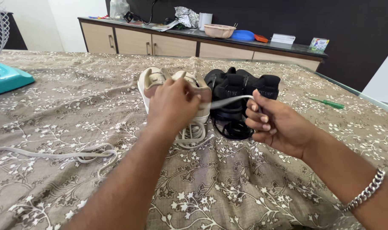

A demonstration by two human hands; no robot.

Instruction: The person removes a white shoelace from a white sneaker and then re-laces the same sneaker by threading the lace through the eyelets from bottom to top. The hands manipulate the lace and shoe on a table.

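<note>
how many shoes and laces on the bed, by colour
White shoes: 2
Black shoes: 2
White laces: 2, one held taut between left hand and right hand, one loose on the bedspread
Total: 6

Green screwdriver [326, 103] on the floral bedspread [228, 187] — teal fan base [7, 78] left, pink bowl [219, 30] behind.

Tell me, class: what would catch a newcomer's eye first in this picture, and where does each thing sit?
First, the two hands at the centre: the left hand and right hand stretch a pale lace between them. Just behind them, on the floral bedsheet, stand white shoes beside black shoes. A loose lace trails at the left, and a green screwdriver lies at the right.
</note>
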